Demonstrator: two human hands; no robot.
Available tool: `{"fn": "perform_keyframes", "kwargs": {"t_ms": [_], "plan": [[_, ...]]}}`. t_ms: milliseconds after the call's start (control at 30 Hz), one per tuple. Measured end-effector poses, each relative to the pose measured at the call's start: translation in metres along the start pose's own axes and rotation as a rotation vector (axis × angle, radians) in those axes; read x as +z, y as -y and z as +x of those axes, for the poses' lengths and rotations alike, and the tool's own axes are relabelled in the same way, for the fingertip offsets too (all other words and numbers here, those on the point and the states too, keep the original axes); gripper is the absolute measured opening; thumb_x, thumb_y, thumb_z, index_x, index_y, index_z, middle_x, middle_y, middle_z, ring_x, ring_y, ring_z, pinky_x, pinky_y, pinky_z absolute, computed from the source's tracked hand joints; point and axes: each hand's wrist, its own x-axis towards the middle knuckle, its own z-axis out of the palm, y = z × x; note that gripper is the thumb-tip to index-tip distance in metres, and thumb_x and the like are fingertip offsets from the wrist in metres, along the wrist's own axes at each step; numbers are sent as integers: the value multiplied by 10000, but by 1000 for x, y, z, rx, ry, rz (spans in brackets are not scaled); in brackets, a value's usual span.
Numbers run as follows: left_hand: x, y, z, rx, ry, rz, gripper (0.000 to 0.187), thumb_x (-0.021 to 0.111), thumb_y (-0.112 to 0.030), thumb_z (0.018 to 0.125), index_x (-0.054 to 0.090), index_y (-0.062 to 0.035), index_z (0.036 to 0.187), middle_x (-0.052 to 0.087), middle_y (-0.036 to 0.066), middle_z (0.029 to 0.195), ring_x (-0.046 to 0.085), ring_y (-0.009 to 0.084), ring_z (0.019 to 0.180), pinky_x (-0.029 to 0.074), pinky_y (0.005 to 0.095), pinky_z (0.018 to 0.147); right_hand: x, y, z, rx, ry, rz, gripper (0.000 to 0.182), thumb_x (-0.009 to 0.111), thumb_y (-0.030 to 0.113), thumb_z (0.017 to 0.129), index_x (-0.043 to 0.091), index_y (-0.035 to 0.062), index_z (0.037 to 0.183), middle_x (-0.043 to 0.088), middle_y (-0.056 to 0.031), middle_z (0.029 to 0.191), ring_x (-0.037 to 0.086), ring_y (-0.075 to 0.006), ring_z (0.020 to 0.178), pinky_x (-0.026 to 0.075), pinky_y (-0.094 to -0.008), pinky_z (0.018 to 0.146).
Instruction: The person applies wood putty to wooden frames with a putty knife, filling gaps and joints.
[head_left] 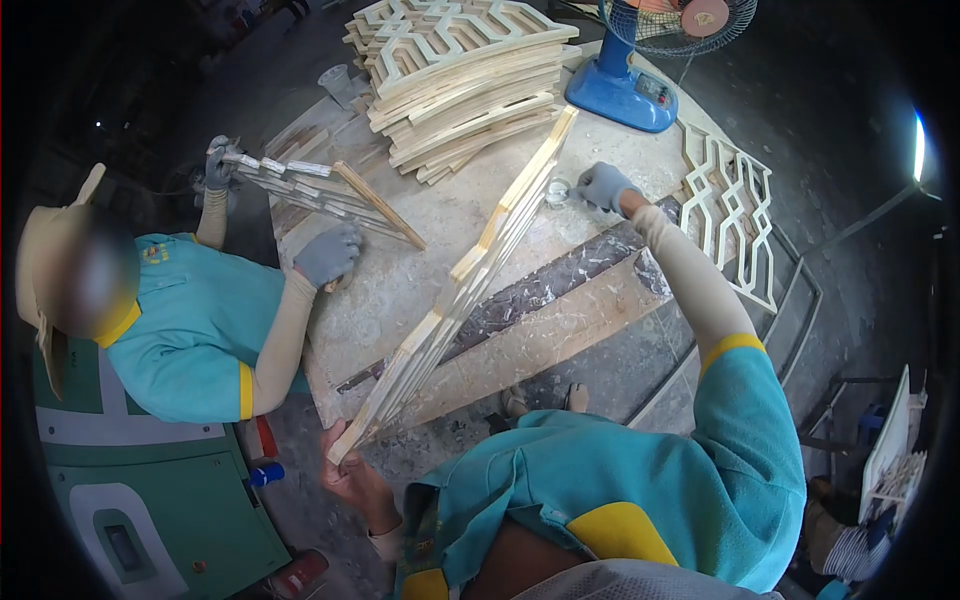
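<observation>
My bare left hand (355, 480) grips the lower end of a wooden lattice panel (425, 335). The panel is held up on edge, slanting away over the table (560, 260). My right hand (604, 188), in a grey glove, is closed beside a small cup (558, 192) with something whitish in it. What the fingers pinch, if anything, is hidden. Across the table a co-worker in a hat holds another lattice panel (310, 175) with one gloved hand (218, 163). The co-worker's other gloved hand (328, 255) is closed near the table edge.
Lattice panels (470, 90) are stacked at the back, with a clear plastic cup (338, 84) to their left. A blue fan (622, 92) stands right of the stack. Another panel (728, 205) hangs past the right edge. A dark smeared strip (560, 280) lies along the near side.
</observation>
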Motion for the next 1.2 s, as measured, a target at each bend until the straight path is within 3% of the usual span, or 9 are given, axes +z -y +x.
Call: {"fn": "perform_keyframes", "kwargs": {"t_ms": [33, 100, 233, 367, 433, 467, 533, 833, 1200], "plan": [[2, -2, 1, 26, 1, 20, 799, 658, -615, 900, 612, 127, 1192, 616, 103, 1039, 595, 178, 970, 451, 326, 888, -2, -6, -9, -4, -3, -2, 219, 705, 223, 877, 739, 34, 984, 724, -96, 793, 659, -180, 562, 519, -331, 523], [5, -6, 3, 65, 37, 36, 803, 631, -629, 910, 615, 125, 1188, 618, 107, 1009, 593, 180, 942, 453, 325, 859, -3, -14, -38, -49, -9, 435, 174, 708, 167, 899, 730, 21, 990, 664, -35, 716, 544, -88, 461, 422, -255, 425], [4, -2, 5, 114, 106, 47, 800, 564, -655, 934, 634, 104, 1178, 621, 113, 898, 582, 189, 869, 453, 325, 783, -24, 8, -129, -127, -230, 755, 229, 700, 108, 903, 717, -17, 1094, 663, -26, 701, 546, -75, 481, 430, -242, 447], [-4, -2, 7, 145, 191, 22, 745, 595, -620, 930, 663, 87, 1152, 627, 112, 844, 593, 206, 854, 462, 329, 767, -49, 44, -195, -235, -359, 675, 291, 656, 50, 913, 711, 43, 1198, 651, -34, 716, 568, -94, 543, 466, -269, 516], [-7, -6, 8, 156, 256, 19, 704, 631, -588, 916, 684, 83, 1124, 644, 119, 846, 602, 212, 840, 474, 337, 745, -54, 69, -212, -616, -523, 173, 489, 592, -50, 853, 702, 172, 1274, 625, -50, 775, 605, -150, 639, 485, -295, 598], [-7, -7, 7, 158, 262, 15, 704, 631, -588, 916, 684, 83, 1124, 644, 119, 846, 602, 212, 840, 474, 337, 745, -55, 75, -216, -612, -529, 172, 489, 592, -50, 853, 702, 172, 1274, 625, -50, 775, 605, -150, 639, 485, -295, 598], [-8, -8, 5, 175, 285, 30, 677, 661, -562, 901, 695, 83, 1104, 654, 123, 846, 608, 215, 831, 482, 337, 742, -56, 85, -217, -784, -566, -89, 679, 540, -105, 761, 697, 299, 1283, 594, -69, 836, 605, -214, 721, 485, -328, 650], [-7, -8, 3, 199, 289, 54, 656, 679, -546, 892, 701, 72, 1110, 661, 122, 826, 610, 217, 838, 480, 339, 757, -50, 83, -176, -946, -634, -288, 743, 533, -113, 705, 704, 353, 1257, 596, -51, 860, 575, -252, 744, 478, -379, 674], [-3, -11, 3, 179, 273, 53, 665, 671, -556, 899, 700, 80, 1094, 661, 117, 811, 610, 217, 831, 475, 336, 752, -70, 76, -164, -955, -554, -86, 685, 530, -117, 713, 746, 317, 1198, 582, -68, 823, 573, -257, 737, 466, -369, 671]]}}
